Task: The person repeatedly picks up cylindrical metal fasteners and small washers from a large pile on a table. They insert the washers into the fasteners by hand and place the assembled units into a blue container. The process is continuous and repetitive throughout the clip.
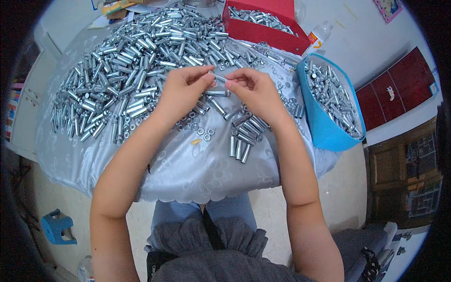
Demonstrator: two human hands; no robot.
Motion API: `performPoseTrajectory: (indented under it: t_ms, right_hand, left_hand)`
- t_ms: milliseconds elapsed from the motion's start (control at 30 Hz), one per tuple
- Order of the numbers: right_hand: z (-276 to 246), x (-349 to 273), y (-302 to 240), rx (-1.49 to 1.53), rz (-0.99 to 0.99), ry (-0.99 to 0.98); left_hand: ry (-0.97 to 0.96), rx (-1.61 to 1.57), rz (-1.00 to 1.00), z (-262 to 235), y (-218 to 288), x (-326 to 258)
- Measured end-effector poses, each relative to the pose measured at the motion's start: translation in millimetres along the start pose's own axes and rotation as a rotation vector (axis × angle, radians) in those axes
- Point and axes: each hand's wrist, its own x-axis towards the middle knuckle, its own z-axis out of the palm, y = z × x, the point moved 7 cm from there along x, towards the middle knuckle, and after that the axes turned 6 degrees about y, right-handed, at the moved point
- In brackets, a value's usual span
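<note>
While a great heap of loose metal sleeves (141, 51) still covers the far desk (188, 174), the left hand (181, 91) and right hand (253, 91) pinch one small sleeve (220, 78) between narrow fingers above a short finished row (242, 141), so most appears left.

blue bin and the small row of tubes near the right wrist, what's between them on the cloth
In the head view, mostly bare grey cloth lies between the blue bin and the tube row, crossed only by the right hand's forearm.
</note>
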Motion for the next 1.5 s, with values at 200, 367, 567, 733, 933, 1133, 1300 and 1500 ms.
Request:
performPoseTrajectory:
  t_ms: [200,367,567,733,933,1133,1300,1500]
  right_hand:
    - [-2.8,0.8,-5.2,0.048,0.011,0.029]
    - [-4.1,2.6,-4.1,0.161,-0.036,0.072]
    - [-3.0,-0.5,-14.1,0.288,-0.052,0.084]
    - [-1.6,1.2,-11.5,0.401,0.014,0.062]
    - [5.7,-0.2,-11.7,0.420,0.033,-0.003]
    - [-24.1,9.0,-5.8,0.332,-0.027,0.135]
    - [-41.6,16.0,14.8,-0.550,-0.224,0.224]
    - [-28.2,11.5,27.2,-0.802,-0.101,0.141]
  left_hand:
    - [-0.001,-0.053,0.006,4.9,5.1,-4.0]
    - [-0.074,-0.039,-0.077,10.0,3.9,-5.3]
    - [-0.066,-0.185,-0.159,9.3,-1.5,-3.9]
    - [-0.028,-0.159,-0.140,4.1,3.0,-1.5]
    - [-0.143,-0.023,-0.226,17.1,1.5,-10.7]
    - [-0.007,-0.154,-0.227,10.5,3.3,-8.8]
    - [-0.035,-0.267,-0.352,5.4,-2.8,-7.1]
    - [-0.062,-0.129,-0.338,10.7,-4.0,-11.2]
